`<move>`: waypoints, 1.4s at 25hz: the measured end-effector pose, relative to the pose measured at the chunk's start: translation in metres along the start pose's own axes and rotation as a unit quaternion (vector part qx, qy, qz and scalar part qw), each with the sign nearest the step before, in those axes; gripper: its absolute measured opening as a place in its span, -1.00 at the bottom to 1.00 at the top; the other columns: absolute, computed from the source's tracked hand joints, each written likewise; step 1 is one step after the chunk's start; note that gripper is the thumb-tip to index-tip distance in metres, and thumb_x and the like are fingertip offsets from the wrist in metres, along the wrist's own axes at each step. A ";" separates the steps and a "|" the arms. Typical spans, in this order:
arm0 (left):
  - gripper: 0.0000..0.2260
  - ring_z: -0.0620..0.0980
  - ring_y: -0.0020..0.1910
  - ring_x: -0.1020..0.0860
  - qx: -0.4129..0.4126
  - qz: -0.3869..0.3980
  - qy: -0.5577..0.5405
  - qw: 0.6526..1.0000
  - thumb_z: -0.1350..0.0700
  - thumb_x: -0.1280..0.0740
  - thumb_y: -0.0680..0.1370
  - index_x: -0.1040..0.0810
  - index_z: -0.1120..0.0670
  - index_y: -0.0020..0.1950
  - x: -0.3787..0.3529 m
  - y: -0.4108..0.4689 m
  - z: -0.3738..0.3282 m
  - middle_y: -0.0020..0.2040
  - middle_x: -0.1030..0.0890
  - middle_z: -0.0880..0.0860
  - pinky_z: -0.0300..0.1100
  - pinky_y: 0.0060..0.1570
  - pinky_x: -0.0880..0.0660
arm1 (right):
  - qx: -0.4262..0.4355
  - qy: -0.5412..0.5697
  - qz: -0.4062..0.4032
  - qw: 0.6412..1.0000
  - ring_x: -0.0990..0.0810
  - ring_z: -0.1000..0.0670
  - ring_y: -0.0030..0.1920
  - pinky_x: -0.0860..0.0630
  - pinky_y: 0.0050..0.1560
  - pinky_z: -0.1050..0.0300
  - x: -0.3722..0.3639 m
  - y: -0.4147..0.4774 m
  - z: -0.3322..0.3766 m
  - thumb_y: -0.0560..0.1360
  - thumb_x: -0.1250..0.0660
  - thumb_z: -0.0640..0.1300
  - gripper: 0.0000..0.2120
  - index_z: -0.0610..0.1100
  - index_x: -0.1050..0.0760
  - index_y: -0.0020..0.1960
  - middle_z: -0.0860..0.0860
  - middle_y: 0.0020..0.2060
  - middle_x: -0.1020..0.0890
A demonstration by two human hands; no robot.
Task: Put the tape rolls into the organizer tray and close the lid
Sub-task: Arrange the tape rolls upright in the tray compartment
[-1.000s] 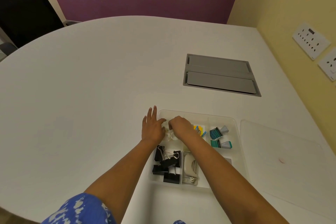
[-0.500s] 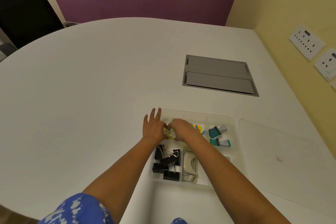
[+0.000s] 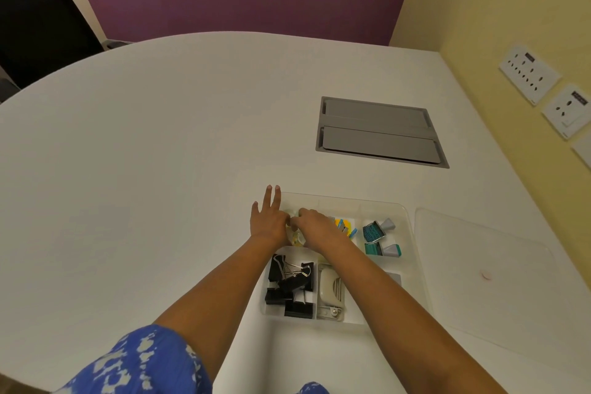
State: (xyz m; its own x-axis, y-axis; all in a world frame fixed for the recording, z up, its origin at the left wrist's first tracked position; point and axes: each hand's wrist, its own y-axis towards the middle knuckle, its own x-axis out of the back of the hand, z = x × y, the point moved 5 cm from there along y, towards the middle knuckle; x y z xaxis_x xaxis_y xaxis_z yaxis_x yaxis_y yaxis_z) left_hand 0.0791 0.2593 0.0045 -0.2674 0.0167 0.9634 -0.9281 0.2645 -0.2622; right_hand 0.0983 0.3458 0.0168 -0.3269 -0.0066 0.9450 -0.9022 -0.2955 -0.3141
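Down on the white tabletop [image 3: 160,169] sits a clear organizer tray [image 3: 412,233] with its lid [image 3: 486,285] lying flat just to its right, off the tray. Both hands meet over the tray's far-left compartment. The left hand [image 3: 268,224] rests at the tray's left rim with three fingers [image 3: 271,198] stretched out flat and spread toward the far side; its thumb side is pressed toward the other hand. The right hand [image 3: 315,224] is curled, knuckles up, its fingertips tucked down into the same compartment. Between and below the two hands a clear, yellowish tape roll [image 3: 295,237] shows in that compartment; I cannot tell whether either hand actually grips it. Nearer the person, black binder clips [image 3: 292,285] fill the near-left compartment, with a pale stapler-like tool [image 3: 329,291] beside them. Yellow and blue small clips [image 3: 345,227] and teal stamps [image 3: 379,238] lie in the far compartments to the right. A grey cable hatch [image 3: 380,133] is set into the tabletop farther off.
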 end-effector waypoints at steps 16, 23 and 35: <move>-0.63 0.10 0.55 0.19 -0.007 -0.046 -0.052 0.998 -0.05 -0.27 0.55 -0.42 -0.04 0.36 0.007 0.016 -0.002 0.58 0.15 0.12 0.06 0.51 0.04 | -0.046 -0.002 -0.075 0.996 -0.47 -0.18 0.21 -0.48 0.12 0.01 0.010 0.022 -0.025 0.51 -0.27 -0.33 -0.58 -0.15 -0.41 0.36 -0.18 0.21 -0.49; -0.54 0.11 0.55 0.24 -0.004 -0.007 -0.026 1.000 -0.18 -0.30 0.49 -0.41 -0.10 0.37 -0.002 0.023 0.003 0.57 0.20 0.11 0.10 0.51 0.06 | -0.030 -0.037 -0.060 0.997 -0.44 -0.17 0.22 -0.42 0.14 0.00 0.000 0.025 -0.024 0.52 -0.25 -0.28 -0.60 -0.12 -0.41 0.35 -0.18 0.20 -0.48; -0.60 0.09 0.56 0.19 -0.011 -0.032 -0.047 0.998 -0.11 -0.33 0.50 -0.43 -0.11 0.32 -0.003 0.012 0.007 0.58 0.15 0.09 0.07 0.51 0.05 | -0.009 0.039 -0.051 0.998 -0.53 -0.14 0.15 -0.43 0.12 0.02 0.010 0.012 -0.024 0.48 -0.32 -0.25 -0.72 -0.08 -0.53 0.18 -0.11 0.13 -0.56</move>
State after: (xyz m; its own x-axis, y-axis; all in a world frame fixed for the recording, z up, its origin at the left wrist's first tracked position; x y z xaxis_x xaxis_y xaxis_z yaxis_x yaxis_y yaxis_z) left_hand 0.0673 0.2552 -0.0023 -0.2321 -0.0911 0.9684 -0.9383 0.2835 -0.1982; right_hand 0.0774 0.3652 0.0200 -0.2540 0.0961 0.9624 -0.9365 -0.2732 -0.2198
